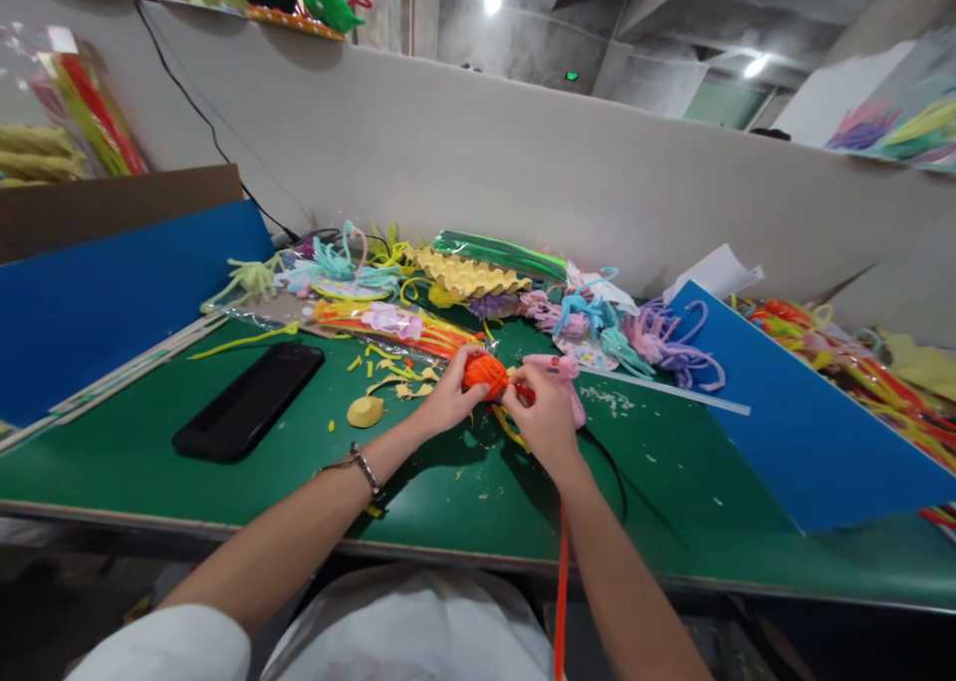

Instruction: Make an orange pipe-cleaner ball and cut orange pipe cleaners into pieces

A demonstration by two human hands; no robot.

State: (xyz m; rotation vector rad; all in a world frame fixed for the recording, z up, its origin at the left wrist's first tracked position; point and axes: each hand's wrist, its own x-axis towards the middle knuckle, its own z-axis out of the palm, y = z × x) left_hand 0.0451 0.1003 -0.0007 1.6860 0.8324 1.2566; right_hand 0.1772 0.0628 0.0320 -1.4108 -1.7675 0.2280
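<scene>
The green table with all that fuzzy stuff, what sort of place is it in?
Probably a craft workshop: a pink glue gun is on the green table, purple fuzzy stems lie farther back, and the left hand holds a round orange fuzzy ball.

The ball (487,374) was bright orange, rounded and ridged with soft strands, gripped in the left fingers (475,395), with the right fingers (515,399) close at its right side. The strip (562,586), also orange, long and narrow, hung nearly straight, below and right of the ball; whether the two joined was hidden. The glue gun (566,366), pink, stood just right of the ball, partly covered.
</scene>
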